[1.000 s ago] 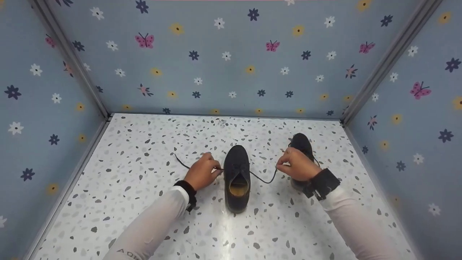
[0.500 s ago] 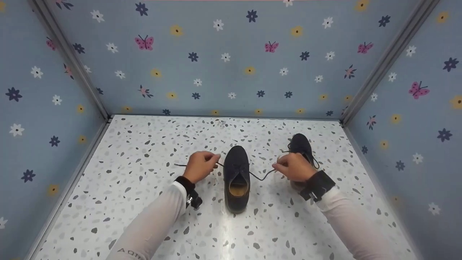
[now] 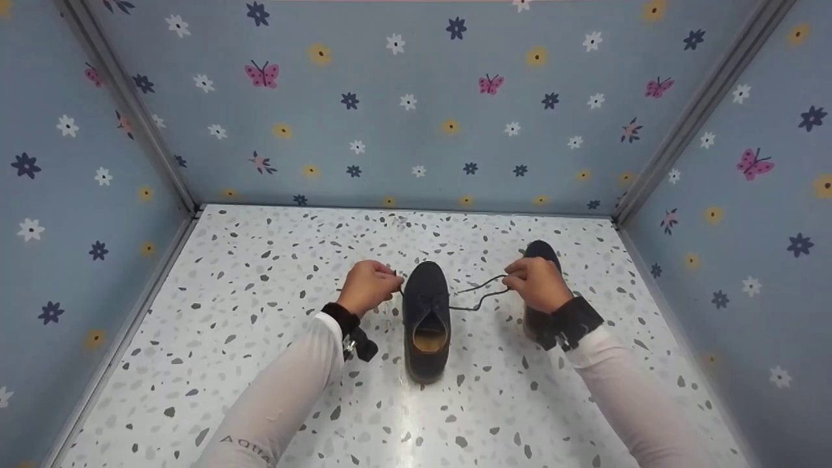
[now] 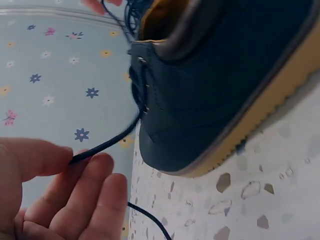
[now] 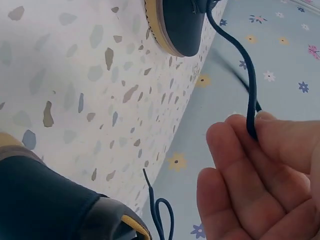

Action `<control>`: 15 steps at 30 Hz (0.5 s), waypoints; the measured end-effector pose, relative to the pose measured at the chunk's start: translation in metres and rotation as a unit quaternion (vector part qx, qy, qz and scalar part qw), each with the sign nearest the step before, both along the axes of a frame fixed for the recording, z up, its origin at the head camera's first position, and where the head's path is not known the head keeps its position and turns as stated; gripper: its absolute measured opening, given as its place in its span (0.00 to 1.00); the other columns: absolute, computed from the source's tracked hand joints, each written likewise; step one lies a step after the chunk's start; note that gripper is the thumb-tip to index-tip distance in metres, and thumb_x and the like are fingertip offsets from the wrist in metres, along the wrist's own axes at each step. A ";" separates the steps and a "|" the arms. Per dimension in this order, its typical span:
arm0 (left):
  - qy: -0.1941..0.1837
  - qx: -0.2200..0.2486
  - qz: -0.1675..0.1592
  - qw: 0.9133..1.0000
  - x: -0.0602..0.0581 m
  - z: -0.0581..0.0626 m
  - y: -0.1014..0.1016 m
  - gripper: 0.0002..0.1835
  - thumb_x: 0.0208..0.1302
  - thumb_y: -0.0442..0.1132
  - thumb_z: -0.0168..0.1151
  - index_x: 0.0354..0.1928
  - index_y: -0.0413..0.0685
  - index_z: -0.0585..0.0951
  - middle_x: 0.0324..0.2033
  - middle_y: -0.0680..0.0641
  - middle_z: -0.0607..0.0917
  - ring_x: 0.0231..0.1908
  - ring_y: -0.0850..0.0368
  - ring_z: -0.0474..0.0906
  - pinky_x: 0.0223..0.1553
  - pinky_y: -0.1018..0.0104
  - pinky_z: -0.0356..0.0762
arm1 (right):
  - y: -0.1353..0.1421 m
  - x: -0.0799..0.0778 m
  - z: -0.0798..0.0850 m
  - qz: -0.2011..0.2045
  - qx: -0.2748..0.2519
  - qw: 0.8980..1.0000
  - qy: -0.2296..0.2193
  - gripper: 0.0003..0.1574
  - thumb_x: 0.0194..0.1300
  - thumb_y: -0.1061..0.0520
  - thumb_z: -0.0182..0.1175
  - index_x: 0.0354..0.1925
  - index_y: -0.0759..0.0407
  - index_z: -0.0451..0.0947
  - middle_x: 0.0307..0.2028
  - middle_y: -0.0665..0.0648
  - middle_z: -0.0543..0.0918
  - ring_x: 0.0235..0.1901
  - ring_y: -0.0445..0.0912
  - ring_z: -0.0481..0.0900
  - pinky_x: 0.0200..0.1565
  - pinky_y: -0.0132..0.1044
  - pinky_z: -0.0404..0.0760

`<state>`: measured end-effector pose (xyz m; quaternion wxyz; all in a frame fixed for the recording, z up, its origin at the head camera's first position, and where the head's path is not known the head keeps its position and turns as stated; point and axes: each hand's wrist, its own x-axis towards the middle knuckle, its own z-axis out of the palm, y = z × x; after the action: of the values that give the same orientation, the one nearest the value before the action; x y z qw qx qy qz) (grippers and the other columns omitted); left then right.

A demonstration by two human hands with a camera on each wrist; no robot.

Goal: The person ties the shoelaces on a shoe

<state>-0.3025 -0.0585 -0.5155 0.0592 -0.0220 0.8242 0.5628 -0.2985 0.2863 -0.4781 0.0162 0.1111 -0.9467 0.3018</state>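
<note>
Shoe [image 3: 426, 283], dark blue with a tan, ridged sole, stands sole-down near the middle of the speckled white surface [image 3: 273, 383], toe pointing away from the person, tan-lined opening nearer. From its eyelets one dark lace runs out to either side. The left lace length [image 4: 112, 142] passes to the left hand [image 3: 369, 289], just beside the toe; thumb and fingers are together, pinching the lace, and a further piece trails out past the fingers. The right lace length [image 5: 248, 70] crosses a gap to the right hand [image 3: 538, 286], whose thumb and fingers likewise press together on it; a free end extends from this grip back toward the shoe. Beneath and beyond the right hand is the second shoe [image 3: 541, 250], partly covered in the head view; in the right wrist view a looped lace [image 5: 162, 210] shows beside it. Each wrist bears a black band [image 3: 339, 318], each arm a white sleeve [image 3: 279, 383]. Blue panels [image 3: 416, 71] printed with flowers and butterflies border the surface at back, left and right, joined by grey posts [image 3: 130, 104].
</note>
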 end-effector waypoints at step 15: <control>0.037 0.123 -0.052 0.990 -0.008 0.014 0.022 0.09 0.74 0.40 0.64 0.45 0.41 0.85 0.40 0.39 0.90 0.46 0.40 0.86 0.42 0.63 0.83 | 0.000 -0.017 0.030 -0.072 -0.085 0.994 -0.017 0.15 0.73 0.48 0.65 0.40 0.59 0.87 0.30 0.52 0.83 0.29 0.44 0.77 0.34 0.36 0.76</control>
<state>-0.3104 -0.0364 -0.5012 0.0600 0.0488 0.7504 0.6564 -0.3154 0.2864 -0.4485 0.0312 0.0361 -0.9235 0.3807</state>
